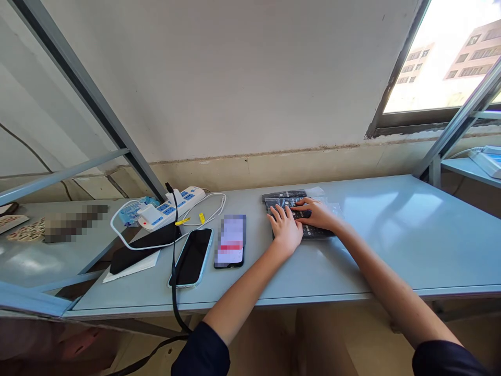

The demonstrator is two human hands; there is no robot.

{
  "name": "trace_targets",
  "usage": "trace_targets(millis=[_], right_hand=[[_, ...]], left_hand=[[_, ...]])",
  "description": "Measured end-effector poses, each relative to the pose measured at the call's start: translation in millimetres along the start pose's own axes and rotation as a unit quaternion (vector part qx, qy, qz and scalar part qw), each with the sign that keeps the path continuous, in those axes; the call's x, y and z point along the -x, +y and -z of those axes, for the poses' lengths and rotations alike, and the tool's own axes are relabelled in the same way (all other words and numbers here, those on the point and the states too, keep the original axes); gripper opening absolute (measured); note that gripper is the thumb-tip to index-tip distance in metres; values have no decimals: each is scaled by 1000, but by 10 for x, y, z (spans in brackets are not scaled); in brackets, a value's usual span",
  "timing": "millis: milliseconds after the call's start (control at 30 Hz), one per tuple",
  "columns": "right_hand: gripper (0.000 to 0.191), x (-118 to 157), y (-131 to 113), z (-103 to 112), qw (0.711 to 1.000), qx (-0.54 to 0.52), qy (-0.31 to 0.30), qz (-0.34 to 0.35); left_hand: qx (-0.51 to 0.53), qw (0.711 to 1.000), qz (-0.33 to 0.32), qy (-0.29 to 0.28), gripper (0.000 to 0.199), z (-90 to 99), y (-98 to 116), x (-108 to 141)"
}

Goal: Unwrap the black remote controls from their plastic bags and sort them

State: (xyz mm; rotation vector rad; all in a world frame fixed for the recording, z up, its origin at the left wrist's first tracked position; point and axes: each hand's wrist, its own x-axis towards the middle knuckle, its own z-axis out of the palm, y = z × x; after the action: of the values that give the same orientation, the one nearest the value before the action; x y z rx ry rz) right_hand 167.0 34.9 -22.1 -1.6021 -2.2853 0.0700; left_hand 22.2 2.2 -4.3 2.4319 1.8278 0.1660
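Note:
Several black remote controls, some in clear plastic wrapping, lie side by side on the light blue-grey desk. My left hand rests over the left part of the remotes nearer me, its fingers spread. Just to its right, my right hand lies across the middle of the remotes with fingers stretched out to the left. The two hands nearly meet at the thumbs. Parts of the remotes beneath the palms are hidden.
Left of the remotes lie a phone with a lit screen and a dark-screened phone. A white power strip with a white cable stands behind them, near a black pouch. A black strap hangs over the desk's front edge. Metal posts flank the desk.

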Motion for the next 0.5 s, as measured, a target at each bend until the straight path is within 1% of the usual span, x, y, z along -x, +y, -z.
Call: trace_targets(millis=[100,200,233,367,433,500], right_hand=[[37,-31,-42,-33,1000,1,-4,11],[39,-59,-84,-68,1000,4,0,7],[43,-66,-93,-78,1000,7,5,1],[72,-91,-99,-106,998,27,26,-41],[77,-107,-86,-119,998,37,21,-55],[76,-121,-70,-135,997,44,6,-61]], left_hand=[[1,1000,-1,-3,57,-1,3,3],[2,1000,3,-9,57,-1,7,2],[2,1000,5,-10,58,-2,9,1],[2,1000,9,-16,57,-11,14,-7],[2,1000,8,-18,57,-15,16,-8],[2,1000,5,-18,57,-19,17,-7]])
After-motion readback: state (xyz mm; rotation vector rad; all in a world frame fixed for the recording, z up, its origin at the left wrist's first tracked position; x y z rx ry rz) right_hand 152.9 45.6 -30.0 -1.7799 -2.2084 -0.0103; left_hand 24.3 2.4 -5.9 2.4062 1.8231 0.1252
